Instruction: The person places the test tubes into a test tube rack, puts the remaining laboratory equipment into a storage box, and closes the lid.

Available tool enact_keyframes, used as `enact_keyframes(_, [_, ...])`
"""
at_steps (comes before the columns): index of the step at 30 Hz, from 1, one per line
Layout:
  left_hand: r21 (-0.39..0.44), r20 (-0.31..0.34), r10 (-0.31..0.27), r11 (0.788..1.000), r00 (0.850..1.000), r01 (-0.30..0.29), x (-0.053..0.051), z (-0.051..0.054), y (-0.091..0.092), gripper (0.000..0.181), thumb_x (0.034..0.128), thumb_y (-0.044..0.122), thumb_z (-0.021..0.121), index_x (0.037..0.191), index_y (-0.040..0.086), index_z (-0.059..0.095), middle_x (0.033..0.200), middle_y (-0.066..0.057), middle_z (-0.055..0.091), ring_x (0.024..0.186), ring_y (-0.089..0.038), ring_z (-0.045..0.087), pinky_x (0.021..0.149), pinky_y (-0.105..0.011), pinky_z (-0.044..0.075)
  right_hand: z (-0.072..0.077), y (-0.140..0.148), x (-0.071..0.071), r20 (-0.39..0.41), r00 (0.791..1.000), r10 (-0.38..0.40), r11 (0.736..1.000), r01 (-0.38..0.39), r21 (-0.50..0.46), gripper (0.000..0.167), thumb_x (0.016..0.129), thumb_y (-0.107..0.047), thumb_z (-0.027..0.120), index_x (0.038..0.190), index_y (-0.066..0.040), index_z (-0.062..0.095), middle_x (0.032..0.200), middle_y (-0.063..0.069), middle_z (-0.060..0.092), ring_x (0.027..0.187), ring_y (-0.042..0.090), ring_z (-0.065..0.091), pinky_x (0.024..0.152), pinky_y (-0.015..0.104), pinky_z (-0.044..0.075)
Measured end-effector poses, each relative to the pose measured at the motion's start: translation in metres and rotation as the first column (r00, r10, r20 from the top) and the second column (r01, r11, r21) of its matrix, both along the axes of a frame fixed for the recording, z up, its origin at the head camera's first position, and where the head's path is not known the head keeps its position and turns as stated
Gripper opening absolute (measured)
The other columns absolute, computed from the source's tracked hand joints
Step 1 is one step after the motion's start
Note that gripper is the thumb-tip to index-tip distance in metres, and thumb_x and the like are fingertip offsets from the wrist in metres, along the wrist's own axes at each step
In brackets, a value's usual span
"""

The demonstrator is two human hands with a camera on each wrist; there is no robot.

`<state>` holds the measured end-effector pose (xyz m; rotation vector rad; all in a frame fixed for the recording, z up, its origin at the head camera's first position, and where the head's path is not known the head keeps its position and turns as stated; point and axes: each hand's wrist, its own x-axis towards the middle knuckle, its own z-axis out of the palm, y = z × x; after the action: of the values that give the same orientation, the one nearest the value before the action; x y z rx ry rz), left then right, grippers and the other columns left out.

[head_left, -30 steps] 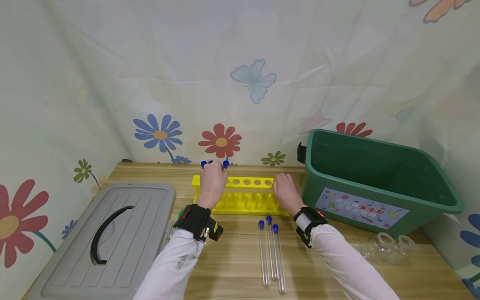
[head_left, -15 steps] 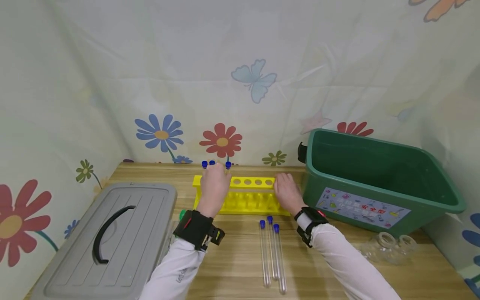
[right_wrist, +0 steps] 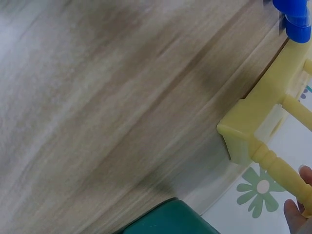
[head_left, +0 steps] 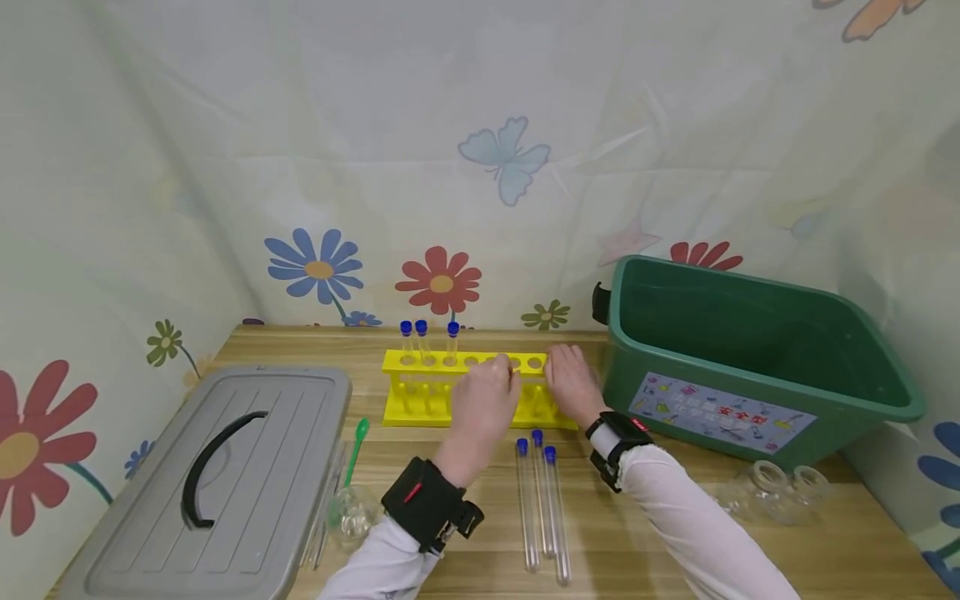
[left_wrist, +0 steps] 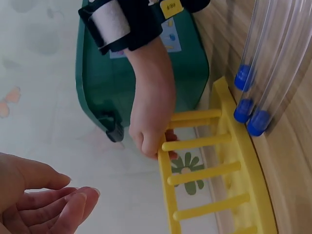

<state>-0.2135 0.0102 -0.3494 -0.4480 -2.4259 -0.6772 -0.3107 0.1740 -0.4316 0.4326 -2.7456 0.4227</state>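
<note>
A yellow test tube rack [head_left: 395, 362] stands on the wooden table, with three blue-capped test tubes [head_left: 453, 330] upright in holes toward its left end. My left hand [head_left: 483, 404] is in front of the rack's middle. The left wrist view shows its fingers [left_wrist: 53, 209] loosely bent, thumb apart from them, holding nothing. At the rack's right end my right hand [head_left: 572, 385] grips the upper bar; fingertips [right_wrist: 294, 214] show beside the end post in the right wrist view. Three more capped test tubes [head_left: 528, 508] lie on the table before the rack.
A large green bin [head_left: 720, 392] stands at the right, with clear glass jars [head_left: 772, 496] in front of it. On the left lies a grey lid [head_left: 247, 467] with a black handle. Beside it are a green spoon [head_left: 357, 450], thin glass rods [head_left: 322, 517] and a clear glass vessel [head_left: 352, 517].
My left hand has let go of a capped tube at the rack's left part and moved right and toward me. The right hand stays on the rack's right end.
</note>
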Motion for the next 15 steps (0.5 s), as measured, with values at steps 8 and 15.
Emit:
enact_keyframes(8, [-0.036,0.054,-0.056,0.998,0.997,0.058,0.011,-0.018,0.018,0.018,0.0816,0.009,0.067,0.068,0.005,0.056,0.051,0.003,0.041,0.039,-0.007,0.039,0.034,-0.016,0.028,0.000,-0.001,0.000,-0.014,1.000,-0.009,1.000,0.009,-0.010,0.024,0.097,-0.014,0.036,0.103,0.003,0.052,0.099,0.015,0.051,0.089,0.029,0.041,0.079,0.037,0.040])
enact_keyframes(15, [-0.063,0.159,-0.043,0.997,0.986,0.054,0.014,-0.031,0.025,0.019,0.0807,0.009,0.067,0.066,0.005,0.055,0.049,0.003,0.036,0.038,-0.006,0.036,0.032,-0.016,0.025,-0.001,-0.001,0.000,-0.011,1.000,-0.012,1.000,0.011,-0.025,0.024,0.097,-0.015,0.037,0.104,0.002,0.052,0.098,0.014,0.051,0.089,0.027,0.040,0.080,0.036,0.040])
